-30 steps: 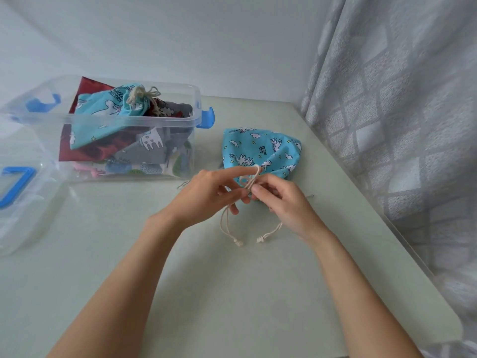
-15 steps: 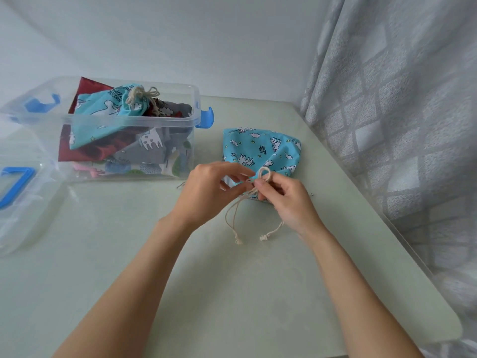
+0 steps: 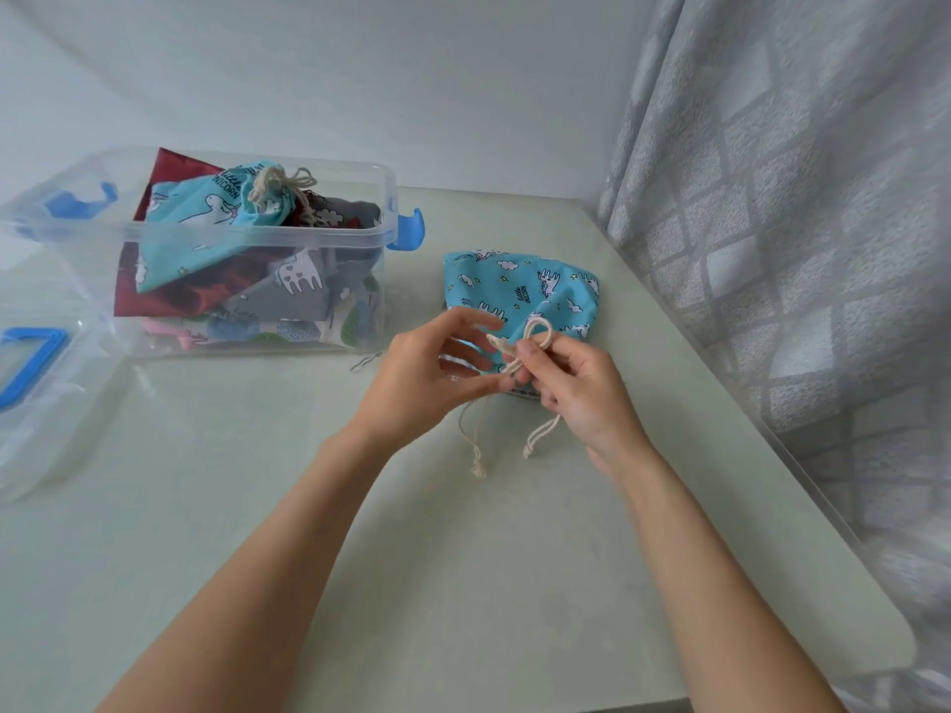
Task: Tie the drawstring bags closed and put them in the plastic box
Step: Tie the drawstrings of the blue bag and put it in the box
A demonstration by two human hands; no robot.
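Note:
A blue unicorn-print drawstring bag (image 3: 520, 290) lies on the pale green table, its gathered mouth toward me. Its cream drawstring (image 3: 535, 331) forms a loop above the mouth, and two knotted ends trail on the table below my hands. My right hand (image 3: 576, 393) pinches the loop at its base. My left hand (image 3: 427, 373) pinches the cord just left of it, thumb and forefinger meeting at the bag's mouth. The clear plastic box (image 3: 381, 208) with blue latches stands to the left, holding several bags; a tied blue one (image 3: 206, 208) lies on top.
The box's clear lid (image 3: 46, 403) with a blue clip lies at the far left. A grey patterned curtain (image 3: 797, 223) hangs along the table's right edge. A white wall stands behind. A hairpin-like wire (image 3: 366, 360) lies by the box's front corner.
The cord went from a straight strand between my fingers to a raised loop held by my right hand. My left hand's fingers have spread and shifted slightly left. The bag stayed put.

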